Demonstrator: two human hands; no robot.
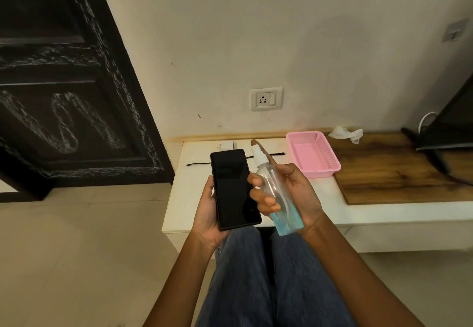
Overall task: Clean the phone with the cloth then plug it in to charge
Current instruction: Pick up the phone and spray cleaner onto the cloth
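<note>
My left hand (pixel 207 214) holds a black phone (pixel 234 188), screen up and dark, above the front of a low white shelf (pixel 179 209). Beside it my right hand (pixel 289 193) grips a clear spray bottle (pixel 277 193) with a little blue liquid at its base; my index finger lies over the white nozzle, which points toward the wall. A white cloth (pixel 346 133) lies crumpled on the wooden top at the back. A white charger adapter (pixel 225 145) and a black cable (pixel 277 153) lie on the shelf behind the phone. A wall socket (pixel 266 98) sits above.
A pink plastic basket (pixel 312 154) stands on the shelf right of the bottle. A wooden surface (pixel 384 173) runs to the right, with a dark screen on a stand (pixel 450 127). A dark door (pixel 64 83) fills the left. My knees in jeans are below.
</note>
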